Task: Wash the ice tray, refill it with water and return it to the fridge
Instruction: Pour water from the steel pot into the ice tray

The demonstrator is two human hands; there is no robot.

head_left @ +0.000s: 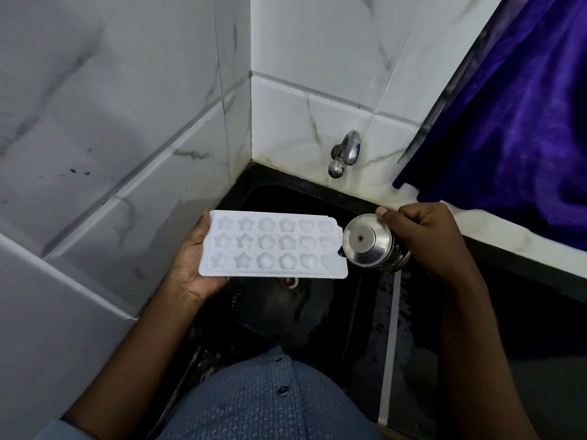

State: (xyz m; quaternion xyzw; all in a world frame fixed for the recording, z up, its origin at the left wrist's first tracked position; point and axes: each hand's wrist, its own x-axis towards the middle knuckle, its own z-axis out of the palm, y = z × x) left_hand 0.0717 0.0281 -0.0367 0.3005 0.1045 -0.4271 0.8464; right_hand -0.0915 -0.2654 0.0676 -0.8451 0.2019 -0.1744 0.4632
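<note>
A white plastic ice tray (272,244) with star, flower and heart moulds is held level over the black sink (317,300). My left hand (193,265) supports it from below at its left end, thumb along the edge. My right hand (425,233) grips a shiny steel pot with a lid (368,242), tilted on its side so its small spout touches the tray's right edge. Whether water is in the moulds cannot be told.
A chrome tap (346,152) juts from the tiled wall above the sink's far corner. The drain (289,281) shows just below the tray. A purple cloth (514,122) hangs at the right over a pale counter ledge (524,246). White marble-pattern tiles (127,138) close the left side.
</note>
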